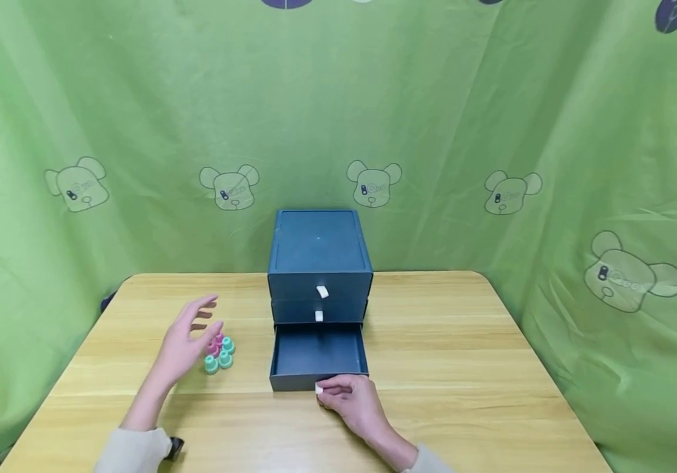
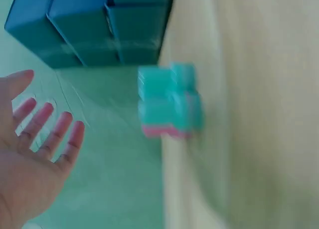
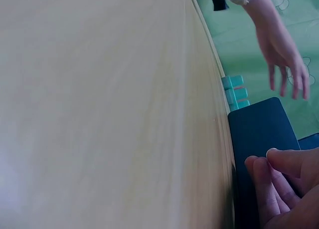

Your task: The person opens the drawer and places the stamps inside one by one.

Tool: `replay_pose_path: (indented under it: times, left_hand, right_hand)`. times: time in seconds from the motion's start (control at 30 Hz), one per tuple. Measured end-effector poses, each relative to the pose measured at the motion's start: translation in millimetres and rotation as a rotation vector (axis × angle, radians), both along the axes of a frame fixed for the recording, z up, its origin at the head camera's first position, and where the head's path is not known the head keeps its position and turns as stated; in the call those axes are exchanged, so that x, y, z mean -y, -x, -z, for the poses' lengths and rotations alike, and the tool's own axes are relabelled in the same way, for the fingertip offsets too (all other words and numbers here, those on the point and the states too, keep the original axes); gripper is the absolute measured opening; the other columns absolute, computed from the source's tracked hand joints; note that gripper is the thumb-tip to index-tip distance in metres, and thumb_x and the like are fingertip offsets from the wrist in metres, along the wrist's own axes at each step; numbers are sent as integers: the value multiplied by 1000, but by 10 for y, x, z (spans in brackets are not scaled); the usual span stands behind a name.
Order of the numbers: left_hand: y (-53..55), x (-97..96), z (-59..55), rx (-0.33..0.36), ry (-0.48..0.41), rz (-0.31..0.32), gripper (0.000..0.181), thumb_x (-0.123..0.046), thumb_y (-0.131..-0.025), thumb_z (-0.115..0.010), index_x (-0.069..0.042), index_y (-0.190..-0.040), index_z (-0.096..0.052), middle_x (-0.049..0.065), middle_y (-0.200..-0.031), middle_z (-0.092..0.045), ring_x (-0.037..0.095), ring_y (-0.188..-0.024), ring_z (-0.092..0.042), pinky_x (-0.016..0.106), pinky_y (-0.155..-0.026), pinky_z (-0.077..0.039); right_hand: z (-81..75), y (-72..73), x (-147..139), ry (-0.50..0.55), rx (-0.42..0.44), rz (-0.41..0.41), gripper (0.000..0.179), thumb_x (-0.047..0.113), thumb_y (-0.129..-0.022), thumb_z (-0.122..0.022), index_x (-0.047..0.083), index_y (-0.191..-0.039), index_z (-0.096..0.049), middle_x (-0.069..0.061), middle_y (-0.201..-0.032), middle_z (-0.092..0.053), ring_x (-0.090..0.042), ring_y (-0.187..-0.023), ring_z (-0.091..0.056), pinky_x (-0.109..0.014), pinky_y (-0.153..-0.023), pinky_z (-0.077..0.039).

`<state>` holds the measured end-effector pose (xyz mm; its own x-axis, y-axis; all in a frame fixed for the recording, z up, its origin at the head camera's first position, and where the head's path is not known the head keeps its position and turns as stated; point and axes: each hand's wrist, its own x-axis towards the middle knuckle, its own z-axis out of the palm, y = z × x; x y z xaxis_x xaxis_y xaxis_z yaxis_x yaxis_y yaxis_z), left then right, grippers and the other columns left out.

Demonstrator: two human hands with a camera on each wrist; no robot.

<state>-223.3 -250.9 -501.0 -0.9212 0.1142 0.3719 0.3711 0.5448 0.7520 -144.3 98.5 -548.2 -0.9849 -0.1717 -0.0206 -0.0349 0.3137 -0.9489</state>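
A dark blue drawer box point(image 1: 319, 243) stands on the table, its bottom drawer point(image 1: 317, 351) pulled out with nothing seen inside. The right hand point(image 1: 353, 401) pinches the small white knob point(image 1: 319, 389) on that drawer's front; in the right wrist view the right hand's point(image 3: 284, 184) fingertips hide the knob. Left of the box sits a cluster of several small teal and pink stepped, cup-like pieces point(image 1: 225, 358). The left hand point(image 1: 187, 338) hovers over and beside them, fingers loosely spread and holding nothing. In the left wrist view the left hand point(image 2: 37, 149) is apart from the blurred pieces point(image 2: 169, 97).
The two upper drawers, with white knobs point(image 1: 323, 292), are shut. A wooden table point(image 1: 445, 355) extends on both sides of the box. Behind it hangs a green curtain point(image 1: 315, 112) printed with bear heads. A black band point(image 1: 175, 449) shows at the left sleeve.
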Motion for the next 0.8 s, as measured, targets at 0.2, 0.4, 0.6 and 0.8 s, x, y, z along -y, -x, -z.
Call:
replay_pose_path:
  times: [0.2,0.4,0.6,0.8]
  left_hand:
    - [-141,268,214,129,111,-51,56,-20,-96,-74,-3,-146,-53,21,-131,-64,37,-113,-64,50,-94,-56]
    - [-196,419,349,253,123,9,50,-20,-93,-77,0,-135,-59,17,-120,-69,32,-106,-68,50,-94,-58]
    - [-195,423,370,340,153,55,40,-22,-91,-79,-5,-124,-65,12,-117,-71,26,-104,-68,44,-93,-58]
    - [-204,384,351,374,161,80,31,-21,-89,-80,-8,-114,-68,9,-110,-72,21,-99,-68,40,-86,-59]
  right_hand:
    - [-16,-5,2,-9,12,5,15,11,-89,-81,5,-103,-81,-7,-92,-81,-14,-82,-77,-18,-70,-59]
    - [-16,-8,5,-5,12,3,15,10,-89,-81,5,-103,-81,-7,-92,-81,-15,-82,-77,-18,-70,-59]
    - [-11,0,0,-1,4,-4,15,10,-89,-81,4,-103,-81,-7,-92,-81,-15,-82,-77,-18,-69,-59]
    - [-8,6,2,5,4,-10,16,10,-89,-80,3,-104,-81,-8,-93,-81,-17,-82,-77,-18,-69,-59]
